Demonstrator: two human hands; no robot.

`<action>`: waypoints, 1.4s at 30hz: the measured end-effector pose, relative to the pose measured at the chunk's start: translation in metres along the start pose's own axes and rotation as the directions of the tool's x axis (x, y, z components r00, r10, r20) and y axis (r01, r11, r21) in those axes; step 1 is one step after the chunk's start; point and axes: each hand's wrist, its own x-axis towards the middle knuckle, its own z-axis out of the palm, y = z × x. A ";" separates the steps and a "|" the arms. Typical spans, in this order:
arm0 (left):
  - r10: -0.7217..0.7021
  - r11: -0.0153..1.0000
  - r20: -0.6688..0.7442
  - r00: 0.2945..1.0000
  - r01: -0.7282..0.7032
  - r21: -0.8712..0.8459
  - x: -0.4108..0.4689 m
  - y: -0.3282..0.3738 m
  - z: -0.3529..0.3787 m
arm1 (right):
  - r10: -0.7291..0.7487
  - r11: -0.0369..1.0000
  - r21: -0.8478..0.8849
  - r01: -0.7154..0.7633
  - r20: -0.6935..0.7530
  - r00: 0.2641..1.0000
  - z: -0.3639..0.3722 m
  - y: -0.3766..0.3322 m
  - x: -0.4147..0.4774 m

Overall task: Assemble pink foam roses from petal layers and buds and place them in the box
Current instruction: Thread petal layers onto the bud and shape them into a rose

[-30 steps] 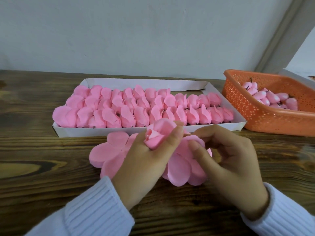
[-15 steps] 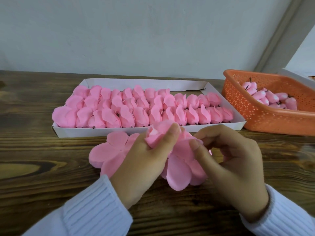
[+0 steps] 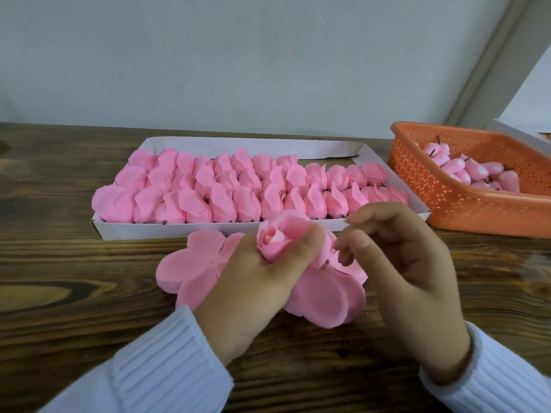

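My left hand (image 3: 253,281) grips a pink foam rose (image 3: 277,239), thumb and fingers curled round the bud and its inner petals. An outer petal layer (image 3: 325,296) of the same rose spreads loose below and to the right. My right hand (image 3: 408,272) hovers just right of the rose with loosely curled fingers, and nothing lies between its thumb and forefinger. A flat stack of petal layers (image 3: 193,263) lies on the table, partly behind my left hand. Beyond them stands the white box (image 3: 179,229), holding several rows of finished roses (image 3: 223,189).
An orange perforated basket (image 3: 465,204) with several pink buds (image 3: 465,171) stands at the right, close to the box's corner. Everything rests on a dark wooden table (image 3: 59,293) against a pale wall. A white box edge (image 3: 518,135) shows behind the basket.
My right hand has let go of the outer petal layer and drawn slightly up and right. My left hand has turned the rose so the bud's centre faces the camera.
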 end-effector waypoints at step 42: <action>-0.038 0.990 0.015 0.999 0.040 -0.138 0.002 -0.001 -0.005 | 0.290 0.816 0.335 -0.471 0.468 0.835 -0.002 0.005 0.003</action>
